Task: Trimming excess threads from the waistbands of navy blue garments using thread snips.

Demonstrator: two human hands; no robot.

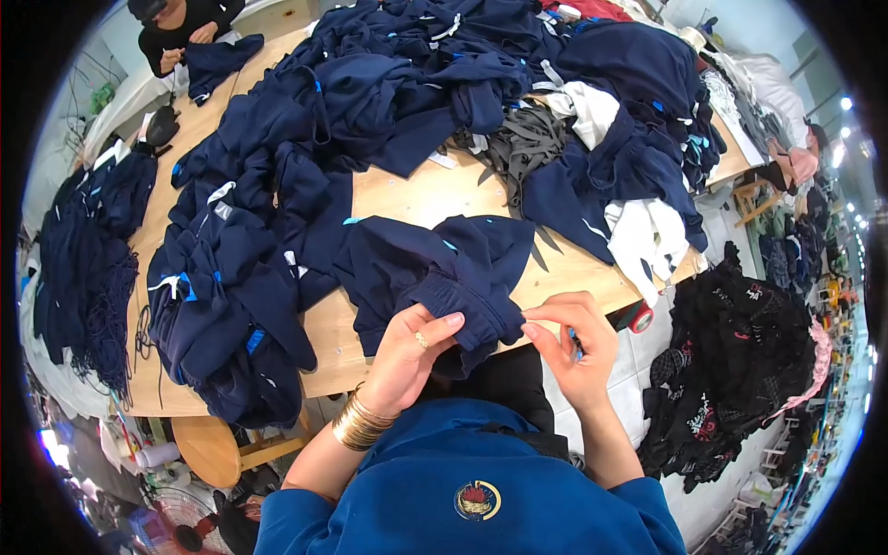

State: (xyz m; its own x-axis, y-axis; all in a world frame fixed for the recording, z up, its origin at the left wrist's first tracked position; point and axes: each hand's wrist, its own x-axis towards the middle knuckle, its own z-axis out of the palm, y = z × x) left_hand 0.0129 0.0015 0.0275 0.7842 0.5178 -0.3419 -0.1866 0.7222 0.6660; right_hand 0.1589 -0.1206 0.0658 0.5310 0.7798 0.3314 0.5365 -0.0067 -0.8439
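A navy garment (444, 268) with a gathered elastic waistband (476, 319) lies at the table's near edge, its band raised toward me. My left hand (416, 347) grips the band, thumb on top and the other fingers behind the cloth. At the band's right end, my right hand (575, 342) has thumb and forefinger pinched close to the fabric edge; whether a thread is between them is too small to see. A small blue object (575, 344) shows inside that hand, held by the curled fingers, its full shape hidden.
Piled navy garments (370, 102) cover much of the wooden table (416, 199). Dark grey strips (527, 148) and white cloth (647, 240) lie to the right. A black garment heap (717, 361) is on the floor. Across the table, another person (190, 37) handles navy cloth. A wooden stool (217, 449) stands lower left.
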